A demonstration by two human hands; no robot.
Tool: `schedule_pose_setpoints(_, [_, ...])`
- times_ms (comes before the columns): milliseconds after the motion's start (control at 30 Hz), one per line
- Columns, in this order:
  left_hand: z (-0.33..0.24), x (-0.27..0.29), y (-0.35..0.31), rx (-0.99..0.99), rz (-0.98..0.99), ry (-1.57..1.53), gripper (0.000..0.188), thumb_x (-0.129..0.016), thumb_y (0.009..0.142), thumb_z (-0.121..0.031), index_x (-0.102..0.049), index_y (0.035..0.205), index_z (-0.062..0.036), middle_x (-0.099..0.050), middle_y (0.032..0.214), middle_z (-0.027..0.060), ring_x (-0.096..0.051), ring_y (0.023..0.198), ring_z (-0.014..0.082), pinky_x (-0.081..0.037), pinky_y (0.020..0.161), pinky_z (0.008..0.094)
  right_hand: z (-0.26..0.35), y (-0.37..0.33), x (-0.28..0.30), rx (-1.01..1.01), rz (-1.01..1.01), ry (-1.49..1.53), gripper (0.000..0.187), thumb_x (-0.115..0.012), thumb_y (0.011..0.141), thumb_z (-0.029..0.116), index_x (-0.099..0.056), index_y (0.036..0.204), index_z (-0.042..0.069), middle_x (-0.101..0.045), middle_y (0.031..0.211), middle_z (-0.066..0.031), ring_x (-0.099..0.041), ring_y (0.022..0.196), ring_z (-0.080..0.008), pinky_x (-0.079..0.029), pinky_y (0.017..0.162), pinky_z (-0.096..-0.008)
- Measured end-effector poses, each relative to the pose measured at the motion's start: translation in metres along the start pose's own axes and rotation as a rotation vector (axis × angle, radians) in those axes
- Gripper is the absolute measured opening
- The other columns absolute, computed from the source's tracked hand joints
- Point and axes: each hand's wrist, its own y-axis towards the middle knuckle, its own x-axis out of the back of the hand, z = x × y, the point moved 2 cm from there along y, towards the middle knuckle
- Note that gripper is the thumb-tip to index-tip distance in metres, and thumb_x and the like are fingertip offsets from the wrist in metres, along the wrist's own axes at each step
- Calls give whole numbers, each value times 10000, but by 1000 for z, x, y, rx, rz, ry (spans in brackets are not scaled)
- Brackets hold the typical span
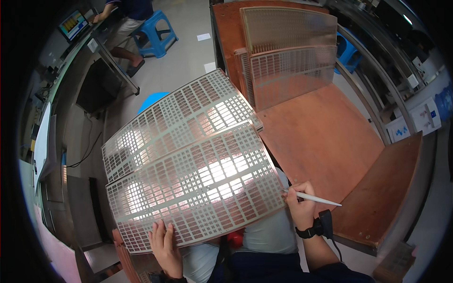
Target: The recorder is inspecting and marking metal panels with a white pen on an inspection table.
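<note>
A large panel point(222, 179) with a grid of copper and pale green rectangles, like a circuit-board panel, lies tilted above my lap. Behind it, a similar panel point(179, 115) shows, its near edge meeting the front one. The fingers of my left hand point(165, 243) rest spread on the front panel's near-left edge; the thumb is hard to see. At the right edge, my right hand point(302, 203) is closed round a slim white pen-like tool point(318, 198). Its thin tapered end points away to the right, while its other end is at the panel's edge, mostly hidden by my fingers.
To the right stands a reddish-brown wooden rack point(325, 137) with upright stacked panels point(292, 61) at its far end. A blue stool point(155, 33) and a seated person point(130, 23) at a monitor point(74, 24) are far left. Metal rails point(377, 80) run along the right.
</note>
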Motion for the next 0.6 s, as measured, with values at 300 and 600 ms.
schedule_pose_setpoints(300, [0, -3, 6, 3, -12, -19, 279, -572, 829, -8, -608, 1099, -67, -551, 1212, 153, -482, 1174, 347, -333, 1004, 504, -3, 7, 1, 8, 26, -15, 105, -559, 845, -6, -460, 824, 21, -600, 757, -65, -544, 634, -73, -435, 578, -199])
schedule_pose_setpoints(600, [-2, 7, 5, -1, -35, -54, 303, -634, 773, -18, -628, 1072, -64, -573, 1179, 166, -505, 1148, 368, -335, 1000, 492, -1, 4, 1, 3, 70, -85, 110, -587, 818, 4, -484, 792, 34, -547, 709, -33, -491, 632, -86, -422, 637, -231])
